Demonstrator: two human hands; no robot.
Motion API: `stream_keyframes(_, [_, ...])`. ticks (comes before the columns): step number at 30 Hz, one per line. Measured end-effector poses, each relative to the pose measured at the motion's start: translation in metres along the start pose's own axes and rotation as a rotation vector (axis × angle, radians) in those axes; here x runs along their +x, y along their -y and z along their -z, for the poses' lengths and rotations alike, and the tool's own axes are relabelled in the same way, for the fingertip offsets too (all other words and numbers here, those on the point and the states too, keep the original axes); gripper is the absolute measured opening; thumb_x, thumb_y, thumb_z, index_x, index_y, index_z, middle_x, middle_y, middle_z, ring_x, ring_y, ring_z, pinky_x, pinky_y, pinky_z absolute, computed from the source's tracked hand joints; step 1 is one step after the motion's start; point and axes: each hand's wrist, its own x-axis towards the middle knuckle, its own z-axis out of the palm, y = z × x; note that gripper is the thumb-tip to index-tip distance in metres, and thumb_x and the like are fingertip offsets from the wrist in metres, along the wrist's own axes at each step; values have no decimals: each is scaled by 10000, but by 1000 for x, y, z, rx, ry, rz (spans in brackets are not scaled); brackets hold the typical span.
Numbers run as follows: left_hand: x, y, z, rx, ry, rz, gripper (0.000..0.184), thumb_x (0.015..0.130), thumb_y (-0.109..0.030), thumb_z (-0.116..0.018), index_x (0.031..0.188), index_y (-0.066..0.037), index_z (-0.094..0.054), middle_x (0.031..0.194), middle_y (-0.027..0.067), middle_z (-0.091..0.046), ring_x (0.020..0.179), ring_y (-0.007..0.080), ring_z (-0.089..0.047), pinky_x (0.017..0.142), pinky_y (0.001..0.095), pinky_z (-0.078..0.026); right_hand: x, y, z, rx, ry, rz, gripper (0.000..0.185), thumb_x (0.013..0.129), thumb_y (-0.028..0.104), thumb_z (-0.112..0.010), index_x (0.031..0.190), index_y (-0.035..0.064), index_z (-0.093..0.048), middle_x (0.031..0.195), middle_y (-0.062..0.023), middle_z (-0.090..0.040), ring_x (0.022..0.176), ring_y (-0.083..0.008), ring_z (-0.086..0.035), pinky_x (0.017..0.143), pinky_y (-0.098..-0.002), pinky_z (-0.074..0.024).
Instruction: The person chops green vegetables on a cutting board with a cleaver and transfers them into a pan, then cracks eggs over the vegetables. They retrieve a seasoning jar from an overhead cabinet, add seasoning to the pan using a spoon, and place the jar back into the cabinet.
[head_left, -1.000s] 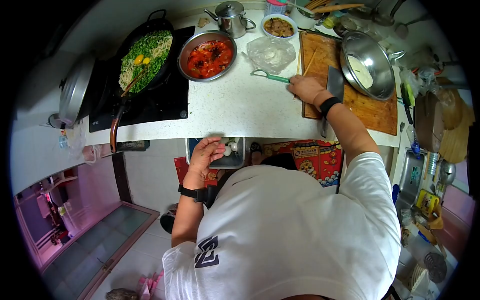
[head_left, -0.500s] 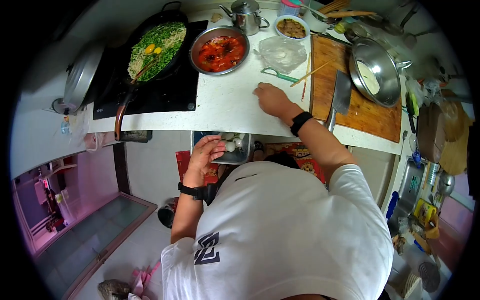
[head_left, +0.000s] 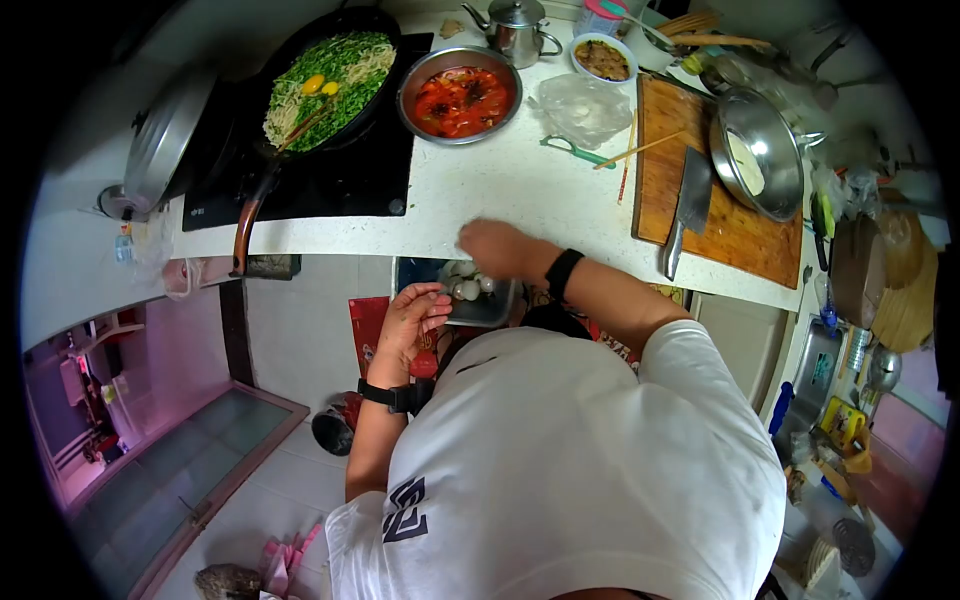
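My left hand [head_left: 412,318] is beside a container [head_left: 492,312] of eggshells [head_left: 467,287] below the counter's front edge. Its fingers are bent together; whether something small is between them is hidden. My right hand [head_left: 492,247], slightly blurred, hangs over the counter edge, just above the shells, with its fingers curled downward. To the upper left, a black wok [head_left: 392,78] holds chopped greens and pale strips with two egg yolks [head_left: 321,86] on top. A metal bowl of red food [head_left: 462,103] stands right of it.
A wooden board [head_left: 655,205] carries a cleaver [head_left: 690,208] and a metal bowl [head_left: 765,150] with white contents. A green peeler [head_left: 577,152], chopsticks [head_left: 640,150], a plastic bag [head_left: 585,108], a kettle [head_left: 517,35] and a bowl of brown food [head_left: 603,58] are on the counter.
My right hand has moved left and down from beside the peeler to above the container. My left hand stays near the container. The view has shifted slightly.
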Motion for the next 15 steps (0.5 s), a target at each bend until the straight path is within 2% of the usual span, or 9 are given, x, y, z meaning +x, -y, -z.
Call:
stream_keyframes(2, [-3,0,8,-15,-4,8,236,916,-134,-566,1134,-45,-577,981,93,-664,850,158,-651,726,256,-530,2,32,30,234,422,39,352,735,12,-556,1078,-24,-629,1160,-218,-602,1092,-360,-550,965,-413,-440])
stream_keyframes(3, [-3,0,12,-10,-2,9,234,916,-133,-566,1133,-46,-578,982,93,-664,850,158,-651,728,257,-530,7,31,24,233,427,43,352,735,12,-556,1078,-24,-629,1160,-218,-602,1092,-360,-550,965,-413,-440])
stream_keyframes(5, [-4,-2,17,-7,-4,11,232,915,-131,-566,1132,-47,-578,983,93,-665,850,158,-651,730,257,-530,27,19,2,190,46,18,336,711,13,-581,1041,-10,-641,1173,-215,-600,1095,-358,-550,970,-407,-439])
stream_keyframes(6, [-5,-4,18,5,-4,15,230,914,-123,-564,1129,-43,-577,968,93,-669,845,162,-655,736,268,-535,41,13,-7,158,33,-13,321,711,5,-572,1024,-16,-640,1218,-227,-578,1132,-361,-537,997,-405,-421])
stream_keyframes(9, [-7,-8,24,25,1,19,227,913,-113,-560,1127,-39,-579,951,91,-673,838,163,-659,741,276,-539,76,4,-21,104,-81,3,264,714,2,-531,951,-25,-645,1200,-251,-576,1145,-375,-535,1011,-418,-408])
stream_keyframes(12, [-11,-10,30,32,10,17,224,915,-111,-558,1126,-40,-585,949,91,-674,838,160,-659,741,272,-538,95,1,-32,47,-11,-55,256,723,6,-533,955,-26,-637,1247,-273,-544,1201,-388,-502,1051,-428,-373])
stream_keyframes(15, [-13,-15,39,40,12,13,223,916,-114,-557,1124,-42,-592,952,91,-673,843,160,-660,745,271,-538,90,10,-42,-65,-48,-3,235,730,29,-555,946,-7,-639,1233,-251,-555,1187,-373,-510,1026,-422,-393])
